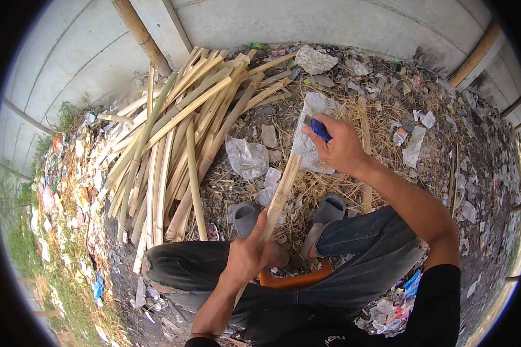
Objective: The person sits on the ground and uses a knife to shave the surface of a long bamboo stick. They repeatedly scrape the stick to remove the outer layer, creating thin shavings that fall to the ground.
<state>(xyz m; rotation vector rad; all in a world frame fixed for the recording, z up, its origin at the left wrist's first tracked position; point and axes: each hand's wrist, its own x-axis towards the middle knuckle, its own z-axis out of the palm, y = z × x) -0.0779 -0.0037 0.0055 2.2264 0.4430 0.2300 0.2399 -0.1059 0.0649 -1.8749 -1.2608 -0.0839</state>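
One held strip (283,188), one blue-handled knife (320,130), two grey sandals (246,217)

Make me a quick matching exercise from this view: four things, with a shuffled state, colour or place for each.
1. left hand
2. strip pile
3. right hand
4. sandals

A. holding a blue-handled tool
B. grey
C. gripping a pale strip
D. heaped ahead, to the person's left

Pairs: 1-C; 2-D; 3-A; 4-B
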